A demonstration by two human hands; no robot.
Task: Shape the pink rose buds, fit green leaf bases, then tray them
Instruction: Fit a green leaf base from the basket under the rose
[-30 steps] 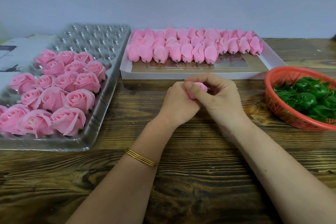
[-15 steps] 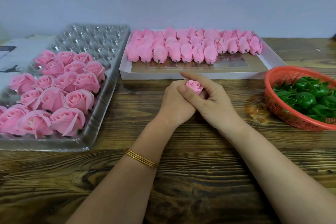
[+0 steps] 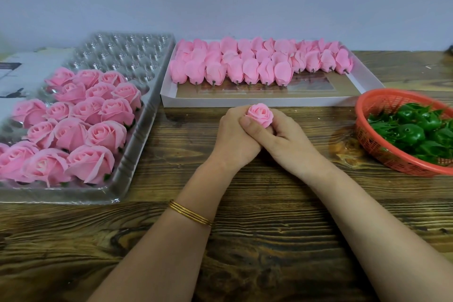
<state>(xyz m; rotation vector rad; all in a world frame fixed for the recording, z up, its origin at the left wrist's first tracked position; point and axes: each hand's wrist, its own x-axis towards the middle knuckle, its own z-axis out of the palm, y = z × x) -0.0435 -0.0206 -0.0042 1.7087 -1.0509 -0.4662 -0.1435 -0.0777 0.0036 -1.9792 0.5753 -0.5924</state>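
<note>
Two-handed, gripped pink rose bud point(image 3: 261, 114) at frame centre: curled left hand point(image 3: 232, 137) round its base, wrapped right hand point(image 3: 289, 141) alongside, thumb pressing.

Dark wooden table point(image 3: 269, 252): clear tray point(image 3: 137, 154) left, white box point(image 3: 245, 102) rear centre, red basket point(image 3: 367, 140) right.

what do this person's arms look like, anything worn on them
The left forearm and right forearm are bare, with no sleeves in view. A stack of thin gold bangles circles the left wrist. The right wrist has no watch or band. The left grip and right grip are ungloved, and no rings show.
</note>
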